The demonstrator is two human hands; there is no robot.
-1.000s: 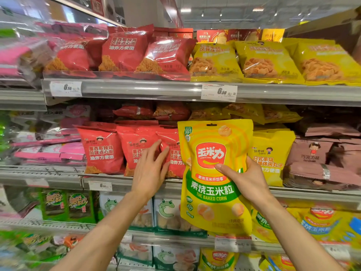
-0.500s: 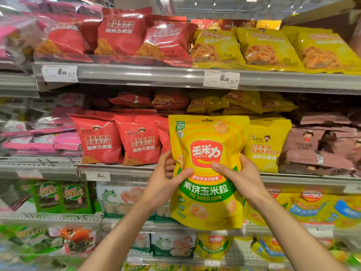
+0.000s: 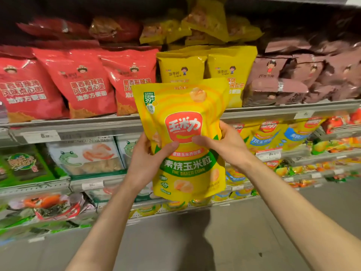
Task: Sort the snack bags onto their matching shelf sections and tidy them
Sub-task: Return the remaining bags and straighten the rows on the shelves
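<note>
Baked corn bag (image 3: 187, 137), the large yellow pouch, is upright in mid-air at the centre of the view, held in front of the middle shelf (image 3: 82, 127) and covering part of its front lip. Both hands grasp it: the left hand (image 3: 145, 160) wraps the 9 o'clock edge with its thumb across the front, and the right hand (image 3: 227, 145) pinches the 3 o'clock edge the same way.

Behind it, from biggest block to smallest, red noodle bags (image 3: 82, 85) fill the 9 to 11 o'clock stretch, brown bags (image 3: 304, 75) lie heaped at 2 o'clock, and 2 small yellow bags (image 3: 182, 67) stand at 12 o'clock directly behind the pouch. None of these matches it. Pouches with the same red logo, the matching corn bags (image 3: 271, 133), stand at 3 o'clock on the lower shelf (image 3: 304, 153), so that section looks like the proper home.

To do the step well, I would keep both grips on the side edges, carry the bag toward 3 o'clock and downward, clear the middle shelf's lip, then seat it upright, label forward.

Open floor (image 3: 224, 241) from 5 to 7 o'clock gives free swing room; the shelf lips and price tags (image 3: 268, 154) are the edges likely to snag.
</note>
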